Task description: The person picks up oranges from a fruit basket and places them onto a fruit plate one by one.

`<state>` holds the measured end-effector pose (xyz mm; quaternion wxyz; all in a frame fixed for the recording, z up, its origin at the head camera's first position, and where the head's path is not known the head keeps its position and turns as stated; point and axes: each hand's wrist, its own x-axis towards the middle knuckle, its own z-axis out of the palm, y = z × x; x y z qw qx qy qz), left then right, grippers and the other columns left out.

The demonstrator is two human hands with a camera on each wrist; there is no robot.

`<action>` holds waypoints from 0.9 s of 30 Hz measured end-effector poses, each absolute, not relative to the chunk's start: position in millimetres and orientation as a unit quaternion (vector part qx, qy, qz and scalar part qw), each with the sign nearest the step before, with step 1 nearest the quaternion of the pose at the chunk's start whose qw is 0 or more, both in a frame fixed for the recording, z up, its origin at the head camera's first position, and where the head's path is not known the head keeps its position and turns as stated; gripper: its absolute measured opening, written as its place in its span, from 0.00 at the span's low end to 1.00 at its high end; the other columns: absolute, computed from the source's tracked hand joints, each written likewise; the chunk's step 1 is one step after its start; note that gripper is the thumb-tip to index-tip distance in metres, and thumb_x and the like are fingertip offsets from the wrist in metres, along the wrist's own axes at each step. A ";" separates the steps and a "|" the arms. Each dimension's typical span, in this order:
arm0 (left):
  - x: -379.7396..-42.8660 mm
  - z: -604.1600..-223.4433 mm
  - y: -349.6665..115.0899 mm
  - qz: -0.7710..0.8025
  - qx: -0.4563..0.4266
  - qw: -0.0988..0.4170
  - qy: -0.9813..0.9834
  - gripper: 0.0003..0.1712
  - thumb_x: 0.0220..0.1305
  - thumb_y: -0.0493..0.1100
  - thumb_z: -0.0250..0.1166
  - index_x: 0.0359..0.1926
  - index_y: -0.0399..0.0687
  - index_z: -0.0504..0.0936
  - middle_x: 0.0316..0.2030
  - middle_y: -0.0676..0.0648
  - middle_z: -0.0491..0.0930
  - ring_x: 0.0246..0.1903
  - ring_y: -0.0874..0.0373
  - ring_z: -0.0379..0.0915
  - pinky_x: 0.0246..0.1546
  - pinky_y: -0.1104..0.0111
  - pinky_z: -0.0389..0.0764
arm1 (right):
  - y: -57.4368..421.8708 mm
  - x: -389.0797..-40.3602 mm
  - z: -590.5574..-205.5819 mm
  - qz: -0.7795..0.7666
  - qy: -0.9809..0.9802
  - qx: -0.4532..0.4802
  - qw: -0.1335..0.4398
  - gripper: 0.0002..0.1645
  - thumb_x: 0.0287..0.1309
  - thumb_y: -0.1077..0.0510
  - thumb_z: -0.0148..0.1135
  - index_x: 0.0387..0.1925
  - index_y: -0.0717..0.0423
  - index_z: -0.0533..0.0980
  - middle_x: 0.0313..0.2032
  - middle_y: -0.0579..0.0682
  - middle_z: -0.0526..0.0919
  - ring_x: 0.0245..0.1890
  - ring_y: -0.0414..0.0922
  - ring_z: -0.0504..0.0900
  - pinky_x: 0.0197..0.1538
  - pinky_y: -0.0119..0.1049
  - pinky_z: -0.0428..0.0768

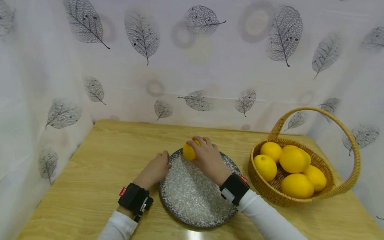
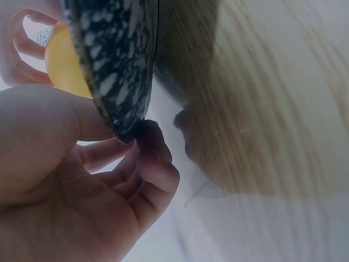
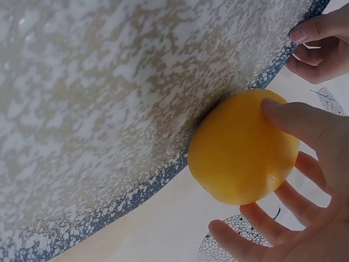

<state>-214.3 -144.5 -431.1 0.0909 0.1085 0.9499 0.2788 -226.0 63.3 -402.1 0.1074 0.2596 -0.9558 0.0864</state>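
A round speckled grey plate (image 1: 190,197) with a dark blue rim lies on the wooden table. At its far left edge my left hand (image 1: 154,170) pinches the rim, thumb above and fingers curled beneath, as the left wrist view shows. My right hand (image 1: 211,163) reaches across the plate and holds a yellow lemon (image 3: 242,150) at the plate's far edge. In the right wrist view the thumb lies on one side of this lemon and the fingers on the other. The lemon sits right at the plate's rim.
On the right stands a wicker basket (image 1: 272,196) with a tall arched handle (image 1: 353,150), holding several lemons (image 1: 295,159). A pale curtain (image 1: 176,77) printed with dark leaves hangs behind and beside the wooden table (image 1: 115,157).
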 end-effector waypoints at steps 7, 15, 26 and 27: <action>-212.4 -428.9 -144.3 0.285 0.111 0.096 0.947 0.19 0.75 0.37 0.56 0.60 0.28 0.69 0.50 0.29 0.76 0.50 0.40 0.78 0.52 0.49 0.80 | 62.7 -224.3 -399.6 0.080 -0.956 0.260 0.111 0.39 0.55 0.55 0.77 0.67 0.47 0.72 0.66 0.56 0.74 0.66 0.58 0.72 0.60 0.59 0.79; -213.8 -431.2 -145.9 0.289 0.114 0.094 0.946 0.17 0.75 0.37 0.56 0.58 0.28 0.69 0.48 0.30 0.77 0.47 0.42 0.78 0.50 0.51 0.81 | 62.7 -224.9 -399.0 0.082 -0.955 0.260 0.112 0.38 0.55 0.54 0.77 0.67 0.47 0.72 0.66 0.56 0.74 0.66 0.58 0.73 0.61 0.58 0.79; -217.3 -431.8 -146.9 0.286 0.114 0.102 0.946 0.18 0.76 0.37 0.54 0.59 0.29 0.69 0.50 0.30 0.76 0.50 0.41 0.77 0.52 0.50 0.80 | 73.2 -217.5 -384.8 0.107 -0.954 0.258 0.113 0.39 0.55 0.55 0.77 0.67 0.50 0.71 0.67 0.58 0.73 0.65 0.61 0.73 0.59 0.59 0.79; -217.0 -431.9 -147.0 0.287 0.112 0.105 0.945 0.18 0.76 0.37 0.54 0.60 0.29 0.68 0.50 0.30 0.76 0.49 0.42 0.77 0.53 0.50 0.79 | 75.6 -216.0 -382.6 0.114 -0.954 0.256 0.108 0.39 0.55 0.56 0.77 0.67 0.50 0.71 0.67 0.58 0.73 0.66 0.61 0.73 0.59 0.59 0.79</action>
